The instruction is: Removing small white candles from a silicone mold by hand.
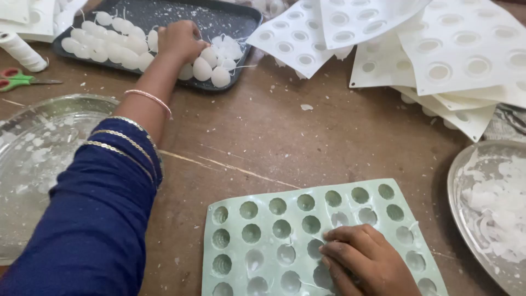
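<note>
A white egg-shaped candle (201,68) in the dark tray (241,22) is gripped by the closed left hand (178,41). The green silicone mould (263,241) on the wooden table (307,137) is pressed by the flat, open right hand (364,263).

Head cam looks down, close over wooden table (263,137), tilted fwd; single view.

White moulds (438,55) lying stacked at the far right of the brown table (285,137), scissors (19,79) and a thread spool (22,52) sitting far left, wax-flecked metal plates (33,148) resting at both edges
</note>
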